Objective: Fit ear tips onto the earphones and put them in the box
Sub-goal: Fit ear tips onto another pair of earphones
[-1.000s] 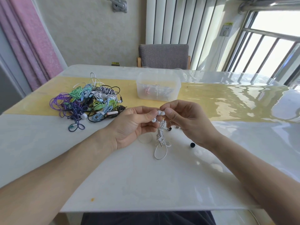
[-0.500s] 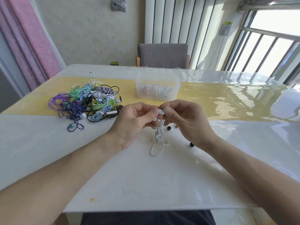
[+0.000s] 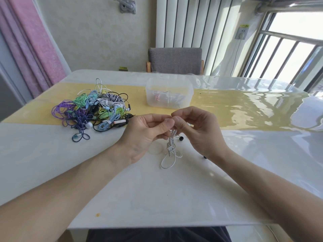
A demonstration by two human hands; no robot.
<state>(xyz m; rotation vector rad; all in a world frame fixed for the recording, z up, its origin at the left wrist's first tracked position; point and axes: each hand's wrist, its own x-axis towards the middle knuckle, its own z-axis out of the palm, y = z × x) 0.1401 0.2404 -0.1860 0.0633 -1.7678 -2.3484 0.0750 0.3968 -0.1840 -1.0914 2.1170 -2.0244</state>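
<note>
Across the last second the big things have not moved — the worktop [image 3: 122, 180] carries the same load, the clear plastic box [image 3: 169, 95] sits at the far middle on the yellow band, and the tangled heap of coloured earphones [image 3: 92, 110] lies to its left as before. What has changed is small and sits between the hands: the left hand [image 3: 145, 135] and the right hand [image 3: 197, 131] have drawn closer together, fingertips now meeting, so the white bud that showed between them a second ago is covered. Both hands have their fingers curled and pinching at the top of the white earphones [image 3: 170, 151], whose cord hangs down from the pinch and loops onto the worktop just near of the hands. I read that as the pressing-on of an ear tip being under way, not finished — this pair has not reached the box. Two small black ear tips [image 3: 181, 138] lie loose on the worktop, one just right of the hanging cord, the other nearer and further right by the right wrist. Hidden: the buds themselves, and whether a tip is seated on either, since the fingers cover the join. The contents of the box are blurred through its cloudy wall — some cord and a pinkish bit, no more. A faint round outline on the worktop below the left hand is too pale to name.
</note>
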